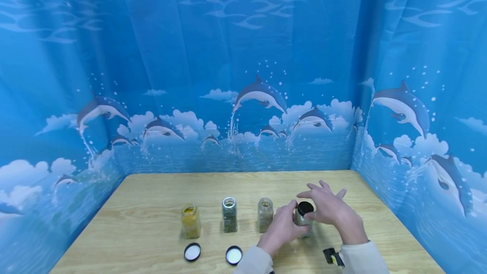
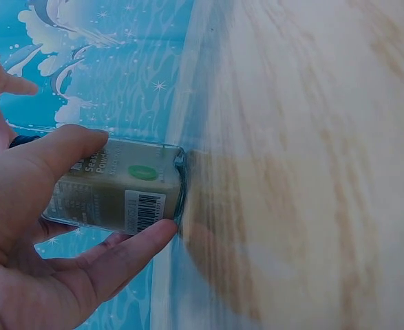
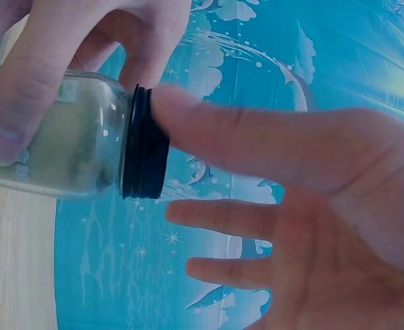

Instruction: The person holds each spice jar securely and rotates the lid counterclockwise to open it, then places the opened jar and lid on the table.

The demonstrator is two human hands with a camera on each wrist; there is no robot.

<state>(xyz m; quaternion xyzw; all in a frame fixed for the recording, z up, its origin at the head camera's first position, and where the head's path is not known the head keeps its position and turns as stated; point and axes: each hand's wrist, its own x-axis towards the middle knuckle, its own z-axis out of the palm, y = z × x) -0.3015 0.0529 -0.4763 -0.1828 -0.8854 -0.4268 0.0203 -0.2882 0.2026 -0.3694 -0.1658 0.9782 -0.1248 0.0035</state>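
My left hand (image 1: 282, 228) grips a square glass jar (image 2: 122, 182) of pale greenish-brown powder, thumb on one side and fingers on the other. The jar stands upright on the table at the right, a barcode and part of the word "Powder" on its label. A black screw lid (image 3: 145, 148) is on it. Over that lid is my right hand (image 1: 332, 209), its thumb against the rim and its other fingers stretched out and spread. One fingertip lies close to the lid's opposite side, with a small gap.
Left of the hands stand three lidless jars: one of yellow powder (image 1: 191, 223), one of dark green flakes (image 1: 230, 217), one of greyish contents (image 1: 265, 215). Two black-rimmed lids (image 1: 192, 252) lie white side up in front. A dolphin-print curtain (image 1: 243, 75) surrounds the wooden table (image 1: 144, 223).
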